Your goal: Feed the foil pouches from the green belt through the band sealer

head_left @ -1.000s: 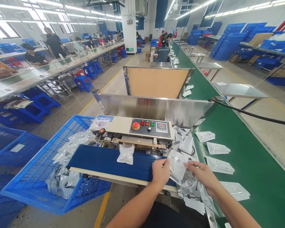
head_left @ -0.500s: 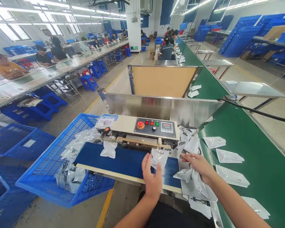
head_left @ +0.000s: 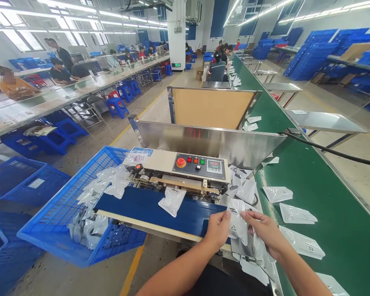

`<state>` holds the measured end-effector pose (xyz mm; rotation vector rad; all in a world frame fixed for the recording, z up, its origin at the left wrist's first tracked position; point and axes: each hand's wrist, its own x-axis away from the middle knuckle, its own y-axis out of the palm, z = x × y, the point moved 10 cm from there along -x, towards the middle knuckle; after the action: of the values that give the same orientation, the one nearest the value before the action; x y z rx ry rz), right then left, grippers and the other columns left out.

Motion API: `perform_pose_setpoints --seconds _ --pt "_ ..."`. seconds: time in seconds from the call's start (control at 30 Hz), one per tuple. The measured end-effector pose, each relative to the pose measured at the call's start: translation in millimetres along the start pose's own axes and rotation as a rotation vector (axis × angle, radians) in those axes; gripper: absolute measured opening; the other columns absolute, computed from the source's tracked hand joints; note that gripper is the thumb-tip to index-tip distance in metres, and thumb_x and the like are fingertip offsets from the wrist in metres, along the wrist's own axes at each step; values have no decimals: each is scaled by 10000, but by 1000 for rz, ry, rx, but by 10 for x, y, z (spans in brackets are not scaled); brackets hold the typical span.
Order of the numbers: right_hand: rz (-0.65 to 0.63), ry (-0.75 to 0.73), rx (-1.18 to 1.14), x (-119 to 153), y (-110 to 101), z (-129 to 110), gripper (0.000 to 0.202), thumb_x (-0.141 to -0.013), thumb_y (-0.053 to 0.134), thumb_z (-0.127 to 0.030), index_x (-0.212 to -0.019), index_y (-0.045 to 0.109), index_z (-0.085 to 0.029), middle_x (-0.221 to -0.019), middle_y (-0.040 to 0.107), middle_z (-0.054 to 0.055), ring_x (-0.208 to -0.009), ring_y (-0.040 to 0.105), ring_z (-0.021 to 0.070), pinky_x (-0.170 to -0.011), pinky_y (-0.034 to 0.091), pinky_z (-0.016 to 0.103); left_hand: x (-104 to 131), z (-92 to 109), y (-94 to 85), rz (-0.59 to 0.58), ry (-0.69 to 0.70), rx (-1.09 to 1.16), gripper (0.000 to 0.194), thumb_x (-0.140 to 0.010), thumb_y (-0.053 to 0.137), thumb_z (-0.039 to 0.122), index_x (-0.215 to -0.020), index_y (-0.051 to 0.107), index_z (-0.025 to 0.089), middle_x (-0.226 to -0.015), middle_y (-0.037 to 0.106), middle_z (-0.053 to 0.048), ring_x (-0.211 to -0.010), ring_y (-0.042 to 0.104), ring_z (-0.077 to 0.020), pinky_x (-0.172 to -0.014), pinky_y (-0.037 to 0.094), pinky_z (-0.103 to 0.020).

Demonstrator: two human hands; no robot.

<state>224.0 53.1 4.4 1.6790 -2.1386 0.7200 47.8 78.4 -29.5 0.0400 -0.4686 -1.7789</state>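
A white plastic pouch (head_left: pixel 238 224) with printed marks is held up at the right end of the blue belt (head_left: pixel 142 207). My left hand (head_left: pixel 217 231) pinches its left edge. My right hand (head_left: pixel 263 230) pinches its right edge, and more white pouches hang beneath that hand. Another pouch (head_left: pixel 172 200) hangs from the front of the sealing machine (head_left: pixel 163 162), over the middle of the belt. At the belt's left end, one more pouch (head_left: pixel 117 183) is beside the pouches heaped in the blue basket (head_left: pixel 57 218).
On the right runs a green conveyor (head_left: pixel 333 197) with several flat pouches. Behind the machine rises a metal partition (head_left: pixel 197 137). More pouches (head_left: pixel 246 191) lie at the machine's right end. People sit farther off at long tables.
The pouches on the machine have moved left along the belt. My left hand has moved right and closed on a pouch, which both hands now hold. The camera has shifted slightly.
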Motion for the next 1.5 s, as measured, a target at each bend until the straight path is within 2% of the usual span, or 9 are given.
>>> perform_pose_setpoints --seconds 0.17,0.37,0.5,0.67,0.9,1.03,1.13,1.27,1.5 --pt "67 40 -110 -6 -67 163 599 -568 981 -678 -855 770 -197 -558 589 -31 -502 449 119 -498 312 259 -81 -28 37 36 -14 11 880 -850 611 972 -713 764 116 -617 569 -19 -636 484 -161 -670 466 -321" --pt "109 87 -169 56 -107 262 557 -570 1003 -601 -871 771 -194 -506 569 -31 -466 437 105 -475 305 233 23 376 67 64 273 -449 569 -1061 562 572 -710 750 167 -675 676 -50 -661 520 -170 -680 430 -294" --pt "167 181 -233 25 -197 355 468 -561 1008 -491 -814 753 -191 -545 595 -22 -453 458 111 -449 349 247 -175 218 -204 211 101 -490 511 -1002 616 491 -582 611 200 -571 617 -30 -573 550 -158 -604 417 -269" --pt "228 215 -250 -55 -440 297 431 -541 1010 -406 -779 707 -212 -582 597 -24 -471 464 117 -444 382 264 -294 -24 -607 296 -114 -281 452 -992 601 545 -717 699 199 -693 746 -81 -637 739 -225 -595 545 -288" --pt "-15 -65 70 -3 -350 140 532 -620 959 -676 -788 721 -231 -614 574 -31 -527 438 125 -537 413 291 72 182 -147 89 147 -339 325 -938 734 465 -1077 855 198 -1028 846 -126 -876 762 -262 -787 587 -339" --pt "-9 -45 61 57 -342 293 532 -627 941 -688 -781 731 -224 -591 557 -32 -536 462 134 -551 402 290 -25 43 -24 131 59 -298 346 -847 769 450 -612 707 204 -596 611 0 -636 549 -188 -681 473 -300" --pt "47 74 5 31 -301 350 498 -615 949 -638 -721 708 -216 -606 584 -14 -528 467 136 -516 371 290 -138 -157 -159 262 -101 -239 507 -825 734 491 -457 521 215 -458 342 58 -543 327 -132 -566 315 -280" --pt "20 117 -31 -185 42 170 431 -592 976 -522 -711 697 -216 -659 633 -6 -552 512 137 -552 429 295 -278 -153 -444 369 -129 -204 488 -799 737 483 -455 518 216 -452 317 67 -535 295 -121 -540 262 -277" --pt "-32 58 46 -351 518 -9 449 -700 932 -624 -790 762 -218 -882 798 68 -656 641 174 -614 487 306 24 225 -1268 555 -38 -145 382 -801 829 527 -829 848 146 -808 778 -93 -781 703 -239 -736 556 -320"
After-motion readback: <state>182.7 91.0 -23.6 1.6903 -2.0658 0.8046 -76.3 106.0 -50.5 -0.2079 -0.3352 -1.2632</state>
